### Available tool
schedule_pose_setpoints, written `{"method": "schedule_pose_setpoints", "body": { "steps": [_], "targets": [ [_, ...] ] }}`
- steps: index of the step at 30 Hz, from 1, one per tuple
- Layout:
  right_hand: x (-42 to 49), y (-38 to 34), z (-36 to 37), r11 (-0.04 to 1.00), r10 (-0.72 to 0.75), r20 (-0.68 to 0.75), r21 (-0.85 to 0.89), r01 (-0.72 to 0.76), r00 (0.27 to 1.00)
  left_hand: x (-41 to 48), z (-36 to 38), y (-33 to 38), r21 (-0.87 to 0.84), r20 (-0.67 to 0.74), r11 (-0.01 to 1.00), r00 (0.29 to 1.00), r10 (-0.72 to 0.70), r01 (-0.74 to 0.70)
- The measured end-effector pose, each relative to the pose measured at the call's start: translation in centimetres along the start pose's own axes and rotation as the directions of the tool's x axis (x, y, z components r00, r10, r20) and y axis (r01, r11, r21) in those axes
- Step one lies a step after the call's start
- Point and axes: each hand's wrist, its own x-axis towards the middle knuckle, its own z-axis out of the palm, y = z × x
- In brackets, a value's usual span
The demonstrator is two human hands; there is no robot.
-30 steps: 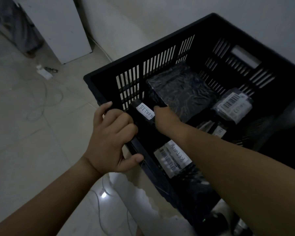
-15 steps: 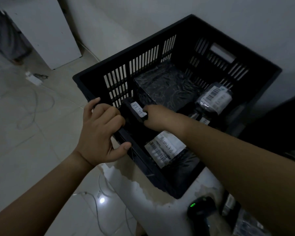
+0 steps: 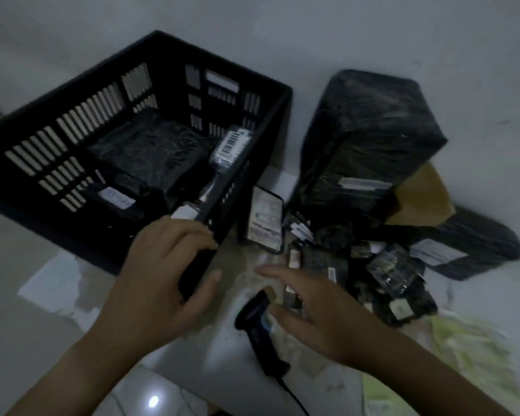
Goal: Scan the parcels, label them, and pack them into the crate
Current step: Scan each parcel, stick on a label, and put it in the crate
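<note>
Left hand [image 3: 162,265] on the crate [image 3: 81,75], right hand [image 3: 312,307] spread above the scanner [image 3: 255,319].

The black slotted crate stands on the counter [image 3: 222,349] at 10 o'clock. The left fingers [image 3: 192,235] are clenched over its near corner rim, with the thumb against the outside wall. Inside lie a large black-wrapped parcel [image 3: 150,151], a barcode-labelled parcel [image 3: 231,145] at its 3 o'clock against the right wall, and a small white-labelled parcel [image 3: 114,199] at its 7 o'clock. The right fingers are released and splayed, holding nothing, just over the scanner's head; I cannot tell whether they touch it. A tall wrapped parcel [image 3: 370,139] stands at 1 o'clock, with a heap of small parcels [image 3: 373,271] at 3 o'clock.
</note>
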Motion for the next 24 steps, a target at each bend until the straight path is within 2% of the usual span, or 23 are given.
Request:
{"method": "schedule_pose_setpoints", "body": {
  "steps": [2,4,7,10,15,17,21,24],
  "targets": [
    [-3.8,4.5,2.0,0.988,0.124,0.065,0.083,-0.129,0.99,0.3,3.0,3.4,-0.106,0.053,0.993,0.997,0.058,-0.052],
    [-7.2,8.1,4.1,0.956,0.203,0.106,0.193,-0.221,0.973,0.1,6.5,5.7,-0.241,0.162,0.97,0.984,0.067,-0.026],
    [-11.1,11.7,6.9,0.891,0.315,0.16,0.289,-0.35,0.936,-0.4,12.3,7.3,-0.349,0.42,0.928,0.907,0.032,0.128],
    [-13.4,14.7,9.4,0.842,0.425,0.167,0.288,-0.456,0.89,-0.7,17.7,7.9,-0.333,0.588,0.887,0.806,-0.071,0.32],
    [-13.0,17.1,13.9,0.831,0.456,0.167,0.27,-0.485,0.874,1.7,23.9,8.1,-0.176,0.676,0.869,0.699,-0.236,0.463],
    [-12.1,17.7,15.3,0.857,0.436,0.144,0.233,-0.459,0.888,3.2,25.6,7.7,-0.144,0.691,0.818,0.648,-0.319,0.557],
    [-10.0,18.8,16.7,0.89,0.402,0.117,0.184,-0.418,0.908,4.3,28.4,6.0,-0.144,0.642,0.687,0.596,-0.483,0.713],
    [-9.2,19.5,17.9,0.913,0.394,-0.022,0.127,-0.389,0.919,4.9,29.1,6.4,-0.171,0.6,0.576,0.548,-0.583,0.8]
  ]
}}
